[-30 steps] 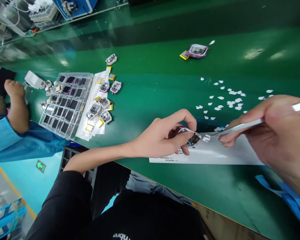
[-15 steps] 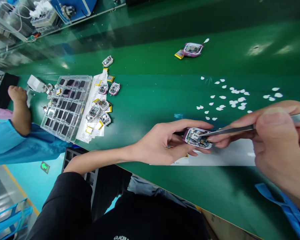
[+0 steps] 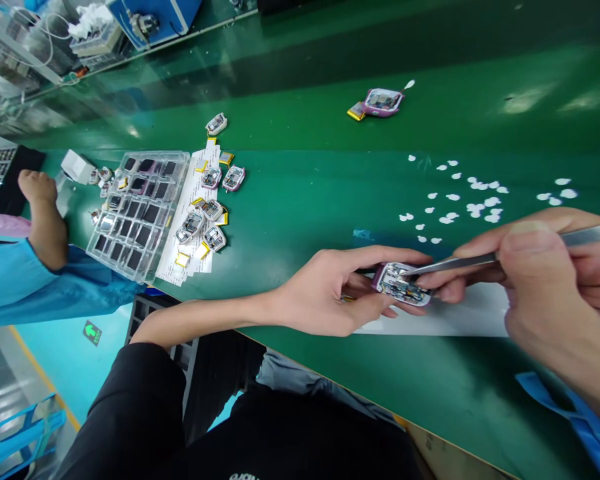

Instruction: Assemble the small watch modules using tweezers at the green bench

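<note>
Between the thumb and fingers of my left hand (image 3: 337,287) is a small purple-edged watch case (image 3: 405,285), its open face showing the circuit board. My right hand (image 3: 545,267) is closed on metal tweezers (image 3: 453,265). The tweezers' tips reach the board's upper middle; whether they pinch anything is too small to tell. Beneath both hands lies a white sheet (image 3: 467,310). Just beyond them, small white round stickers (image 3: 480,187) are scattered on the green table (image 3: 300,160).
Farther back sits another purple watch case (image 3: 383,102) with a yellow-edged battery. To the left, several open cases (image 3: 213,212) lie on printed paper (image 3: 173,263), beside a clear compartment tray (image 3: 135,213). A co-worker's fist (image 3: 37,187) rests beyond it. A blue strap (image 3: 570,413) is at lower right.
Both hands and the watch case appear slightly lower and to the right, as the whole view has shifted a little. The tweezers' tips stay at the board.
</note>
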The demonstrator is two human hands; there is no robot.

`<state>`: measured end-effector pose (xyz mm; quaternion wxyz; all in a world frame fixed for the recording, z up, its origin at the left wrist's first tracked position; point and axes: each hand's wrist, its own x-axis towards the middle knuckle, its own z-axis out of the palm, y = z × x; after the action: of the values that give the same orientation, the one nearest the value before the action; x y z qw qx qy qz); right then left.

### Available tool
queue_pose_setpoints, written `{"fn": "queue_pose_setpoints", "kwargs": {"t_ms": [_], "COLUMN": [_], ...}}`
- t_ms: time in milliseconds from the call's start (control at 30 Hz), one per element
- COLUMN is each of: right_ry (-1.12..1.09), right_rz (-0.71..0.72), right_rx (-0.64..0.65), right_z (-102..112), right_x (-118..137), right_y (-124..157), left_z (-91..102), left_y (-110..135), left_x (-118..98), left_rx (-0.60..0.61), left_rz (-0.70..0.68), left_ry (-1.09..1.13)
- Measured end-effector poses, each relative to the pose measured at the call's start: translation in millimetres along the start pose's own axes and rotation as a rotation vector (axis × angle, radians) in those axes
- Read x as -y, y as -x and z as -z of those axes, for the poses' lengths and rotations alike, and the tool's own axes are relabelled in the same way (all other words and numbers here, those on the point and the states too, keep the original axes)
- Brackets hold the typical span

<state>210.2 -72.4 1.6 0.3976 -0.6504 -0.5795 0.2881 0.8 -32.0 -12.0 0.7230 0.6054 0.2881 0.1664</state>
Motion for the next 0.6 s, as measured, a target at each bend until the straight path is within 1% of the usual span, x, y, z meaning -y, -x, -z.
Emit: {"fn": "queue_pose_setpoints", "kwargs": {"t_ms": [167,267,467,600], "right_ry": [-0.017,0.002,0.051,0.090], "right_rz": [-0.025,-0.038,0.002,0.009], "right_rx": [0.022,0.007,0.015,0.006], "right_z": [-1.6,-1.5,-1.0,-1.1], "right_x": [-0.5,-1.3,-6.7,-1.9], "right_y": [2.3,4.5,4.6,5.8], "left_z": [-0.5,-1.1,-0.7,0.2], "left_y": [0.4,0.5,1.6,0.6], "left_x": [-0.4,-0.7,-2.2,-2.1], "left_rx": [0.000,0.005,-0.012,-0.022], "left_rz": [0.017,0.019,0.025,0.030], "left_ry": [-0.001,0.000,-0.004,0.032]}}
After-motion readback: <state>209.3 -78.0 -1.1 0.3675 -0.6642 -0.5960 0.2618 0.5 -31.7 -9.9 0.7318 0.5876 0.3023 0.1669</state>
